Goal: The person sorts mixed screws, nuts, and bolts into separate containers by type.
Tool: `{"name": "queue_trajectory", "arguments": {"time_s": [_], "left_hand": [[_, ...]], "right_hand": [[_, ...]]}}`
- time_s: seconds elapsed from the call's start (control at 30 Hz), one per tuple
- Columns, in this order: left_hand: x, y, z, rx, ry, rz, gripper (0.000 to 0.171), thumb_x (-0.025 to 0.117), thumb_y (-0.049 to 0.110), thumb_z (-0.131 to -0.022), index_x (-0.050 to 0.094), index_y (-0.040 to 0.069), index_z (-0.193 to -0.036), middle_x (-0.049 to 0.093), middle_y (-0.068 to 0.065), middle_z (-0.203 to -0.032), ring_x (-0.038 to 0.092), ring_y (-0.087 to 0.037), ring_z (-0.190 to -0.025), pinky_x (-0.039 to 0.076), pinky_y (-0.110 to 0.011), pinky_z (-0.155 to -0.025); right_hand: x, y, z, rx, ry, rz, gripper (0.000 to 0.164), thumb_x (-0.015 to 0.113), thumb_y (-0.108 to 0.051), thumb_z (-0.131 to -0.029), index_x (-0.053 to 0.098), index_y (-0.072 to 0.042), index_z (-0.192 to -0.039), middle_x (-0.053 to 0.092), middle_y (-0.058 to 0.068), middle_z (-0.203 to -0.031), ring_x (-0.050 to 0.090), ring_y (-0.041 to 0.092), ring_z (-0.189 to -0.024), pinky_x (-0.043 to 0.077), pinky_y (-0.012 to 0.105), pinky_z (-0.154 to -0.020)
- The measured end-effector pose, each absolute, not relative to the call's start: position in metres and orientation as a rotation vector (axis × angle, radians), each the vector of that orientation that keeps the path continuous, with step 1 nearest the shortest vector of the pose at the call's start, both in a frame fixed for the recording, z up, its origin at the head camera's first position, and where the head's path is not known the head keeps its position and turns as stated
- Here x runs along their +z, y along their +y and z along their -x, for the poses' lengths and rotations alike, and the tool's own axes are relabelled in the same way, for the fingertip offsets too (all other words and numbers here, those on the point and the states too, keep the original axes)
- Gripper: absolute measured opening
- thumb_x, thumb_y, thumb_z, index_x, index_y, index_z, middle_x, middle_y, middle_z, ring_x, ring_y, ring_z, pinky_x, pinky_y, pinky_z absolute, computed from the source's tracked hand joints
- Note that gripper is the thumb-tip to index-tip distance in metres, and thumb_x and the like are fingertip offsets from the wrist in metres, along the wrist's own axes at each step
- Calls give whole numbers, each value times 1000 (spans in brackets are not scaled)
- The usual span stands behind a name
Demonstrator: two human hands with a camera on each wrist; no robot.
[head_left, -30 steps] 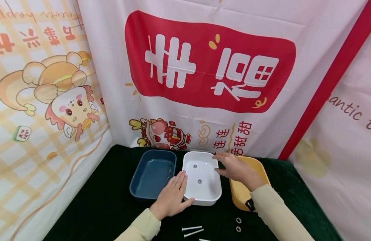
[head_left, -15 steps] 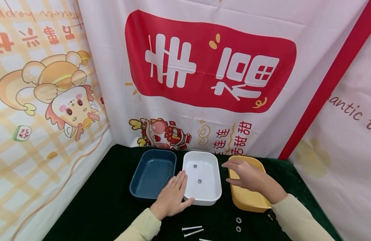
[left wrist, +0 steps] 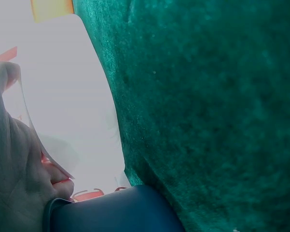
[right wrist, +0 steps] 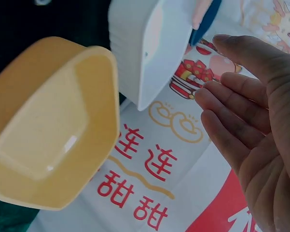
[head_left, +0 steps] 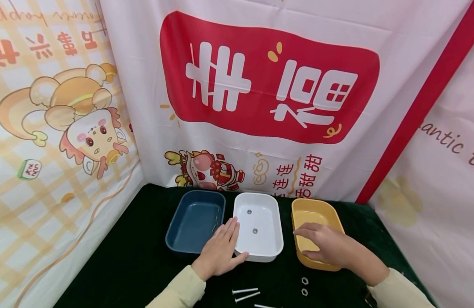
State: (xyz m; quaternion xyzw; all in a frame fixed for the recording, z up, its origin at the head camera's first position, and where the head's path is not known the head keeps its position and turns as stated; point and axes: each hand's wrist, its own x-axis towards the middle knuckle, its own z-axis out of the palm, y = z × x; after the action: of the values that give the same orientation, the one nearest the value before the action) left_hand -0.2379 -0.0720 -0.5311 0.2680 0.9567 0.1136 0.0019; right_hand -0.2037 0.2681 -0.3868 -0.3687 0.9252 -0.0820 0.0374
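Note:
My left hand [head_left: 220, 250] lies against the near-left rim of a white plastic tray [head_left: 267, 222], fingers straight and thumb at the front edge. Two metal nuts sit inside that tray, one far [head_left: 249, 211] and one near [head_left: 254, 231]. Over a yellow tray [head_left: 311, 208] hovers my right hand [head_left: 331, 247], its fingers loosely bent and nothing visible in them. The right wrist view shows the same hand [right wrist: 251, 101] apart from the yellow tray [right wrist: 53, 130]. In the left wrist view, my fingers touch the overexposed white tray [left wrist: 77, 96].
A blue tray [head_left: 190, 220] with thin metal bolts [head_left: 216, 220] along its right side stands left of the white one. In front, on dark green cloth [head_left: 136, 256], lie bolts [head_left: 245, 291] and two nuts [head_left: 304, 286]. Printed cloth [head_left: 267, 162] hangs behind.
My right hand has left the white tray's right edge and moved right and nearer, over the yellow tray. The left hand has stayed in place.

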Motion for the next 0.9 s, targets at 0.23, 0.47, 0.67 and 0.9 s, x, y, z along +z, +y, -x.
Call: {"name": "queue_trajectory", "arguments": {"time_s": [0.23,0.47,0.67,0.9], "left_hand": [[-531,-72,237,363,3004,-839,95,40,72,-104,21,5,-168,13,-10,-179,15,-27,-167,23,-50,-134],[-530,-71,237,361,3006,-843,95,40,72,-104,21,5,-169,13,-10,-179,14,-27,-167,22,-49,-134],[-530,-71,238,361,3002,-839,96,40,72,-104,21,5,-169,13,-10,-180,14,-27,-167,22,-49,-134],[-530,-71,238,359,2998,-830,95,40,72,-104,21,4,-169,13,-11,-179,15,-28,-167,22,-49,-134]], "right_hand": [[-398,273,194,-238,2771,1100,41,85,-31,-90,73,-18,-128,75,2,-125,73,18,-105,65,39,-92],[-414,278,186,-255,2730,1070,41,85,-30,-90,73,-19,-127,76,-1,-122,72,14,-101,64,37,-93],[-429,282,184,-329,2661,1017,39,84,-27,-91,73,-18,-128,75,-2,-122,67,4,-95,64,34,-91],[-448,285,183,-357,2616,980,40,84,-21,-90,73,-15,-128,77,1,-119,70,3,-96,65,31,-86]]}}
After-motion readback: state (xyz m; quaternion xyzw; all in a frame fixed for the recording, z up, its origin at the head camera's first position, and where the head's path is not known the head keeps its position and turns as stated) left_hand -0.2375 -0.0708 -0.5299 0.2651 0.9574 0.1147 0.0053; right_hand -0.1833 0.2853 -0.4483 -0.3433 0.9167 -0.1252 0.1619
